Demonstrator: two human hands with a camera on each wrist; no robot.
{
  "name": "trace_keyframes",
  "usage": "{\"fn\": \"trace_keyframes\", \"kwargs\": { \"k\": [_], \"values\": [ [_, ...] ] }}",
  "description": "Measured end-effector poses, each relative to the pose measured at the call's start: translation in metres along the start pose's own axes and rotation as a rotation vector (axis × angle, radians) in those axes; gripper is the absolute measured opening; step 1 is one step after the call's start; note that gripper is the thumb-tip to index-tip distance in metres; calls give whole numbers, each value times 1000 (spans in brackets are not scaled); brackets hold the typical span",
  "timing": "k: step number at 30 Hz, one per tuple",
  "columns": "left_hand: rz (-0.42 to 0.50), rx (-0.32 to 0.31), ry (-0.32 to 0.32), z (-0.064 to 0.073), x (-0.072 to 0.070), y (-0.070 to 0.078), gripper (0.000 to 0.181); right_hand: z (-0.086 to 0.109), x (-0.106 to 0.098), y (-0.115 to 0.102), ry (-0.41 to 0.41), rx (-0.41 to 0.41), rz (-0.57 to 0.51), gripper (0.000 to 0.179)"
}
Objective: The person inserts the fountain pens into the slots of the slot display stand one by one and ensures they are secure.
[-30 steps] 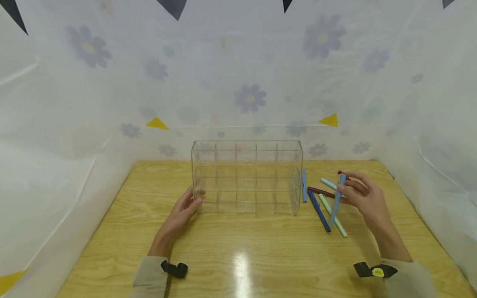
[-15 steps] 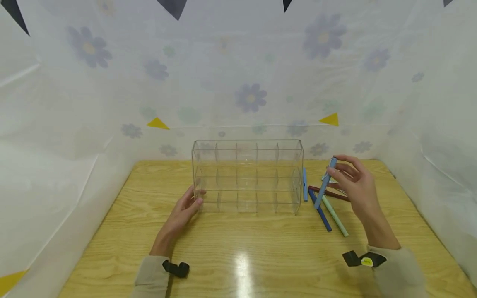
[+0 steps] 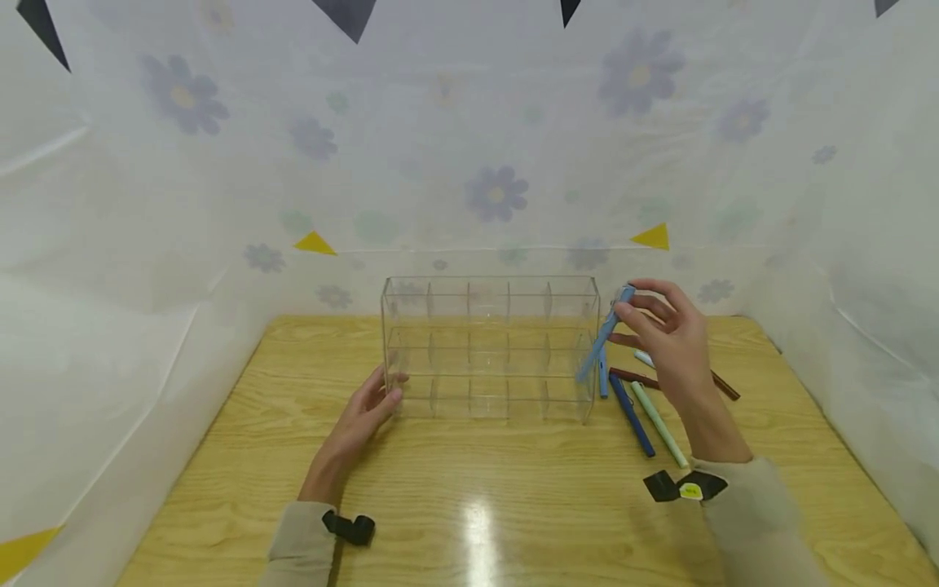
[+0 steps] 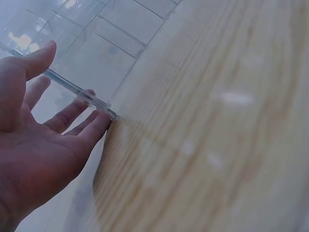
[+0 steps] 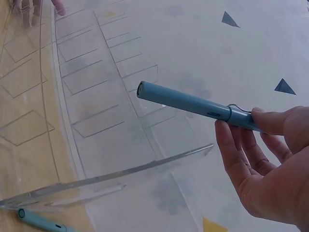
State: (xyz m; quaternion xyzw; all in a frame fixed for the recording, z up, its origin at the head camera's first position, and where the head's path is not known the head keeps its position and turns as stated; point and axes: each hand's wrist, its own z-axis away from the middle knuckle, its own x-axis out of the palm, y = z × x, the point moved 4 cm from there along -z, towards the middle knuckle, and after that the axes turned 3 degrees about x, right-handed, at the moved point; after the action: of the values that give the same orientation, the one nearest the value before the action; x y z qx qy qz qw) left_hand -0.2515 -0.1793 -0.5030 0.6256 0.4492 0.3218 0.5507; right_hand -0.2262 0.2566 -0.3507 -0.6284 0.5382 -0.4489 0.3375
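Observation:
A clear, compartmented plastic organizer (image 3: 489, 363) stands upright mid-table. My left hand (image 3: 367, 408) holds its left side, the thumb by the front edge and the fingers along the side panel; the left wrist view shows the fingertips (image 4: 99, 118) near the lower corner. My right hand (image 3: 671, 342) pinches a light blue pen (image 3: 605, 334) near its upper, clip end. This pen slants down to the left, its lower end overlapping the organizer's right side in the head view. The right wrist view shows the pen (image 5: 188, 101) in front of the clear dividers.
Right of the organizer lie another blue pen (image 3: 603, 383), a dark blue pen (image 3: 632, 416), a pale green pen (image 3: 660, 424), a brown pen (image 3: 634, 377), a second brown piece (image 3: 725, 385) and a pale blue pen (image 3: 644, 359), partly hidden. White flowered sheeting (image 3: 495, 122) surrounds the wooden table (image 3: 425, 489).
My right hand has lifted the light blue pen and carried it left, from above the loose pens to the organizer's right side. My left hand stays at the organizer.

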Motion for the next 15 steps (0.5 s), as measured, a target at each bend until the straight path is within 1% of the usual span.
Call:
{"fn": "trace_keyframes", "kwargs": {
  "k": [9, 15],
  "values": [
    [5, -30, 15, -1, 0, -1, 58, -20, 28, -1, -51, -41, -7, 38],
    [-18, -44, 17, -3, -1, 0, 57, -32, 48, -3, -70, -64, -10, 36]
  ]
}}
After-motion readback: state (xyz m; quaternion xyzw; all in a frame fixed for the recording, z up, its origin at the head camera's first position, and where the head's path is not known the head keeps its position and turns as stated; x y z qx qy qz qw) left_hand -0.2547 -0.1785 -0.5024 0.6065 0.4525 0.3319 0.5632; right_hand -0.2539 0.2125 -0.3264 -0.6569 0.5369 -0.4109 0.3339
